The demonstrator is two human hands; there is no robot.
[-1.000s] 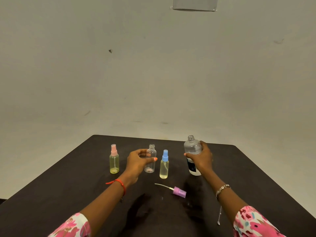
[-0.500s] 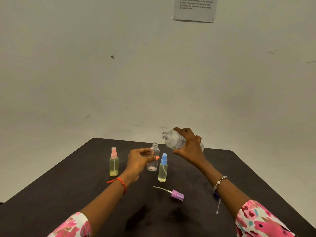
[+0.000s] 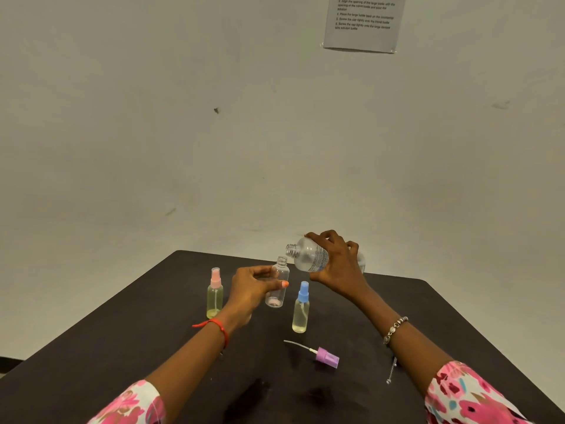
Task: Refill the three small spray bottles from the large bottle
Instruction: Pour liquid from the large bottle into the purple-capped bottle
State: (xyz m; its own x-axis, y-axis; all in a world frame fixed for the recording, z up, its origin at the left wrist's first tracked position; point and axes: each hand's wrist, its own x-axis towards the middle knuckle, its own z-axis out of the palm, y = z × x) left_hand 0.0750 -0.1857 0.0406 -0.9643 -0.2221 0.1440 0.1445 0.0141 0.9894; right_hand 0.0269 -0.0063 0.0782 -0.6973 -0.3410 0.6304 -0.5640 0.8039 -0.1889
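My right hand (image 3: 337, 261) grips the large clear bottle (image 3: 307, 257), tipped on its side with its open mouth pointing left, just above and right of the neck of an uncapped small clear bottle (image 3: 278, 284). My left hand (image 3: 252, 289) holds that small bottle upright on the dark table (image 3: 159, 341). A pink-capped spray bottle (image 3: 215, 293) with yellowish liquid stands to the left. A blue-capped spray bottle (image 3: 301, 307) stands to the right. The purple spray cap (image 3: 327, 357) with its tube lies on the table nearer me.
A thin metal chain (image 3: 392, 370) hangs from my right wrist onto the table. A printed sheet (image 3: 363, 21) is stuck on the pale wall behind. The table's far edge runs just behind the bottles.
My right hand lifted the large bottle off the table and tipped it sideways, bringing its mouth close to the open small bottle. My left hand stayed on the small bottle.
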